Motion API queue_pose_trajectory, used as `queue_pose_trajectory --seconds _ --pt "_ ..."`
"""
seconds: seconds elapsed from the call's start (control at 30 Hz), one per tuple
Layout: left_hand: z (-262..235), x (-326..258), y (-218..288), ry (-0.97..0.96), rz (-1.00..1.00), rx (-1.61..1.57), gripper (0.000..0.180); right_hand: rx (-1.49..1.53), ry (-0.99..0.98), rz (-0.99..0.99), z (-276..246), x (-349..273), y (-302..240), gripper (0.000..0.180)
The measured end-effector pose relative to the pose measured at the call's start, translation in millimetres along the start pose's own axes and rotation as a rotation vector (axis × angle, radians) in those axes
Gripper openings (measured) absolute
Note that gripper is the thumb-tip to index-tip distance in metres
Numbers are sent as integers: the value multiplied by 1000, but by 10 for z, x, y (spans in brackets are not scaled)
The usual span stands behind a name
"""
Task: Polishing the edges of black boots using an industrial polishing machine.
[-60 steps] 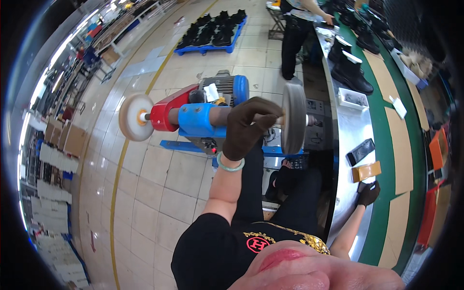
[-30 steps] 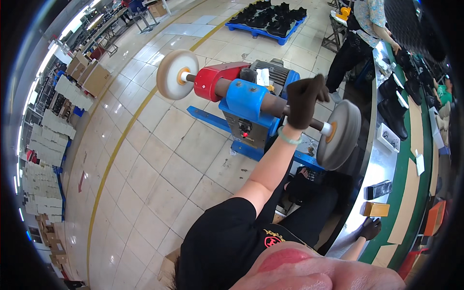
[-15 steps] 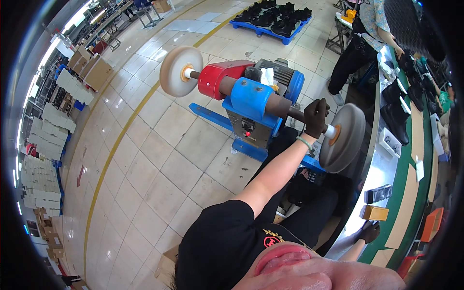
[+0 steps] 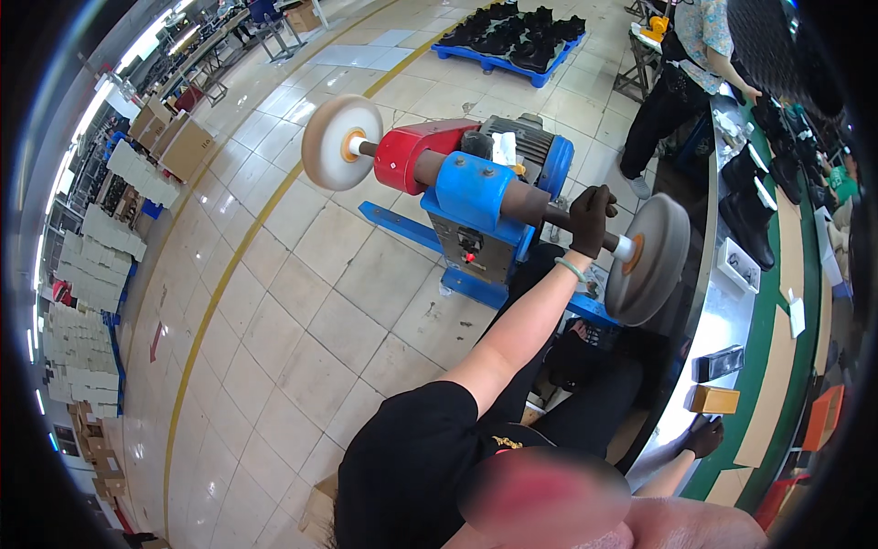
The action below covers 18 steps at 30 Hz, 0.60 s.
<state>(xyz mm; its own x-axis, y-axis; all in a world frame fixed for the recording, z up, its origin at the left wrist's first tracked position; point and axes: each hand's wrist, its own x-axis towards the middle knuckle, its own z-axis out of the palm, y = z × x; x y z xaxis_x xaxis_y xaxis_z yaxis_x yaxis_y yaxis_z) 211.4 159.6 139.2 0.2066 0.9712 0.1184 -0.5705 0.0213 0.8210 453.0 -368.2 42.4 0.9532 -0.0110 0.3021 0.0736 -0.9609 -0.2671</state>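
My left hand (image 4: 592,220), in a dark glove, lies across the shaft (image 4: 557,216) of a polishing machine (image 4: 475,188). Its fingers are curled on the far side; whether they close round the shaft or something else is hidden. Close to its right is a grey buffing wheel (image 4: 647,260) with an orange hub. At the lower right, my right hand (image 4: 703,438), also dark-gloved, rests on the metal bench edge just below a yellow-brown block (image 4: 713,400). Its fingers look apart, with something pale showing at the tips. Beyond that block lies a black block (image 4: 719,363).
Another pale wheel (image 4: 341,144) sits at the machine's left end. Along the green bench (image 4: 794,302) are black shoes (image 4: 747,220) and a white tray (image 4: 737,266). A co-worker (image 4: 675,101) stands at the far right. A blue pallet (image 4: 492,64) carries black shoes behind.
My left hand has shifted slightly left along the shaft, away from the right wheel. My right hand has barely moved beside the yellow-brown block. The whole view has tilted a little.
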Motion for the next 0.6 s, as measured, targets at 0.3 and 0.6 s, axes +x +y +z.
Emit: queue_pose_trajectory --seconds 0.3,0.6 --pt "-14 -10 -28 -35 9 28 29 -100 16 -87 -10 -14 14 49" --pt "-24 4 -36 -33 16 34 29 -39 24 -5 22 -5 -35 45"
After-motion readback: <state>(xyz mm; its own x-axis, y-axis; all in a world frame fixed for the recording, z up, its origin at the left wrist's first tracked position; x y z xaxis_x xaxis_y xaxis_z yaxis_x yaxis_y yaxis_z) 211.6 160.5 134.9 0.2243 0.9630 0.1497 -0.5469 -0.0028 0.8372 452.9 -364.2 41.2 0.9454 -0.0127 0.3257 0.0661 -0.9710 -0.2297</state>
